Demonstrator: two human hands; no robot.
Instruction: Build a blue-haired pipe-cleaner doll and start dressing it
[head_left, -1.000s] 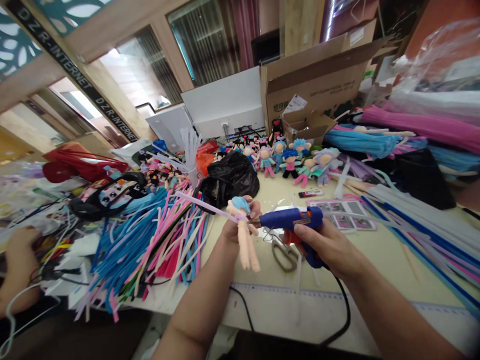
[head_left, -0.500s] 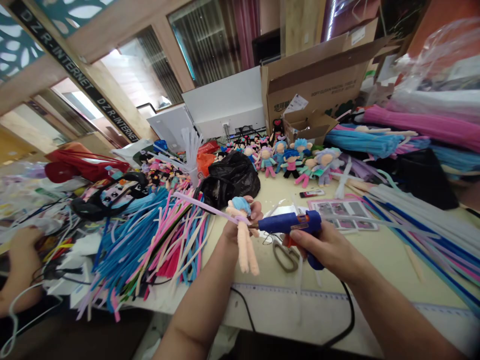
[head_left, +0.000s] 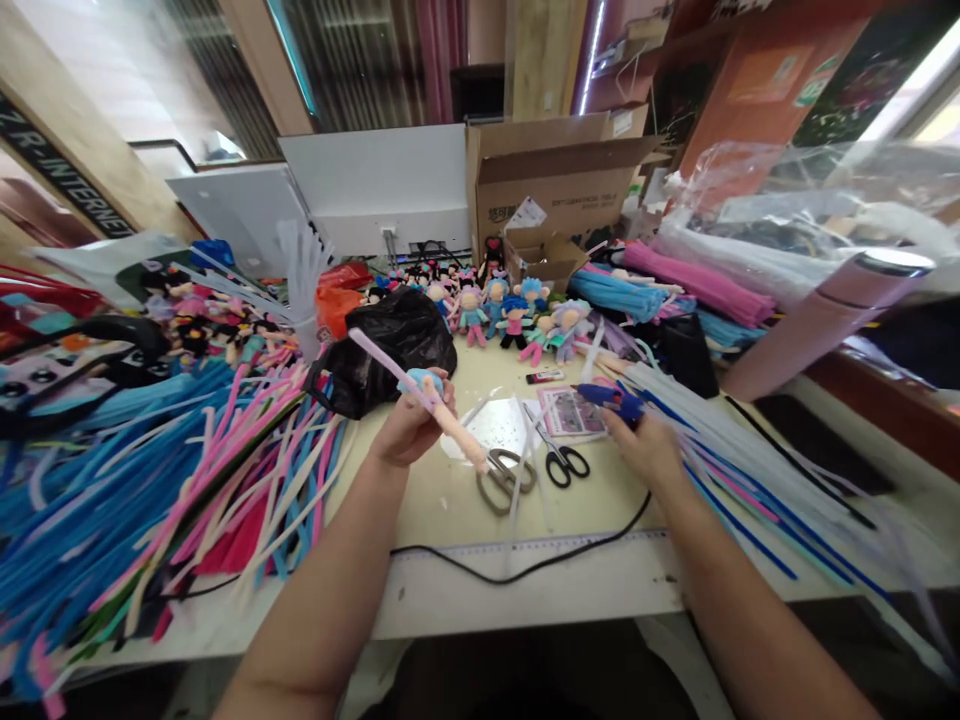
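Observation:
In my left hand (head_left: 411, 425) is a small pipe-cleaner doll (head_left: 459, 436) with blue hair and peach legs, tilted toward the lower right. A lilac pipe cleaner (head_left: 382, 358) sticks out from the doll to the upper left. My right hand (head_left: 646, 448) is wrapped round a blue glue gun (head_left: 613, 400), held well to the right of the doll over a printed picture sheet (head_left: 568, 411). Grey-handled scissors (head_left: 507, 482) lie just below the doll's legs, with black-handled scissors (head_left: 567, 466) to their right.
Loose pipe cleaners (head_left: 187, 480) cover the table's left side, and more (head_left: 720, 460) lie at right. Finished dolls (head_left: 517, 320) stand at the back before a cardboard box (head_left: 555, 180). A black plastic bag (head_left: 405, 340), a pink thermos (head_left: 817, 330) and a black cable (head_left: 517, 578) are around.
The glue gun has moved away from the doll to the right. My left hand has turned the doll, its legs now slanting rightward. The view has swung right, bringing the thermos in.

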